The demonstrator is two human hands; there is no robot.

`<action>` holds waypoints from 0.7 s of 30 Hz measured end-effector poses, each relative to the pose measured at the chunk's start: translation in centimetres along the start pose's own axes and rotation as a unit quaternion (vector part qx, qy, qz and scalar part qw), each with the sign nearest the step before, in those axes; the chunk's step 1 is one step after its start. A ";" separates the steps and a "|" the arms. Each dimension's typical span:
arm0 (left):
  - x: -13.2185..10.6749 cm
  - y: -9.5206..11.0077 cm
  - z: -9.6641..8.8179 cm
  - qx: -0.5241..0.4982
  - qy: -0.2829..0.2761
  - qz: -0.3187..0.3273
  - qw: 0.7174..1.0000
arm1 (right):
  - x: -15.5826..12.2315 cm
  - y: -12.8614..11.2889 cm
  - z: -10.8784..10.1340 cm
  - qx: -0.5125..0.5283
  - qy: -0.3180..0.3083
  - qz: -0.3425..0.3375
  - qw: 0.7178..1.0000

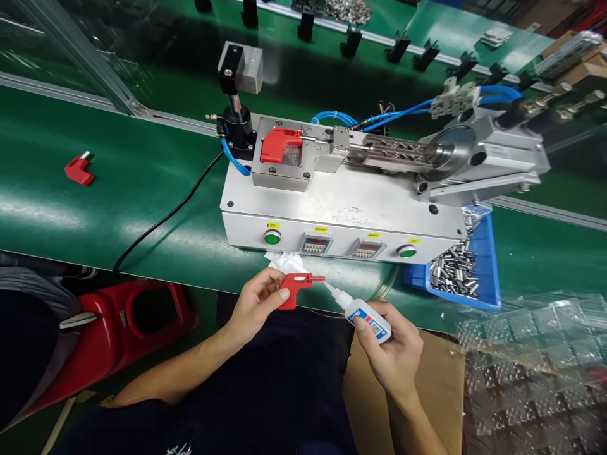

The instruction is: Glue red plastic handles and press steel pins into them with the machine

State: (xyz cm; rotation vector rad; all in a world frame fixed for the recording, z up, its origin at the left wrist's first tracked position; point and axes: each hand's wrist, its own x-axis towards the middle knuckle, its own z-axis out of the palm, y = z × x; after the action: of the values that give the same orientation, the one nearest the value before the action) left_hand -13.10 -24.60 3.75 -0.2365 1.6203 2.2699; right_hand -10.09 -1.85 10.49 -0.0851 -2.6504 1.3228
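Observation:
My left hand (256, 300) pinches a small red plastic part (294, 287) with a thin stem pointing right, just in front of the grey press machine (341, 208). My right hand (391, 344) grips a white glue bottle (363, 313) with a blue and red label. Its nozzle tip touches the end of the red part's stem. A second red part (279, 145) sits in the machine's fixture. A crumpled white tissue (284, 260) lies under the machine's front edge, behind my left hand.
A blue bin (488, 278) of small metal pins stands right of the machine. Another red part (79, 169) lies on the green belt (142, 189) at left. A black cable (165, 218) crosses the belt. Clear plastic trays (531, 360) and a cardboard box (441, 379) are at lower right.

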 end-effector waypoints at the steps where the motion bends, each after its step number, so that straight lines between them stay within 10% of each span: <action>1: -0.1 0.0 0.0 0.004 0.001 0.001 1.000 | 0.0 0.0 0.0 -0.008 -0.001 0.003 1.000; 21: -0.1 0.5 0.0 0.022 0.006 0.004 1.000 | 0.1 0.0 0.5 -0.004 -0.005 -0.028 1.000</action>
State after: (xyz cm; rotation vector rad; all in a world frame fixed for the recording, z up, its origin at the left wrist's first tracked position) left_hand -13.16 -24.72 4.20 -0.2336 1.6785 2.2388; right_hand -10.23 -2.25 10.26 -0.0063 -2.6461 1.3000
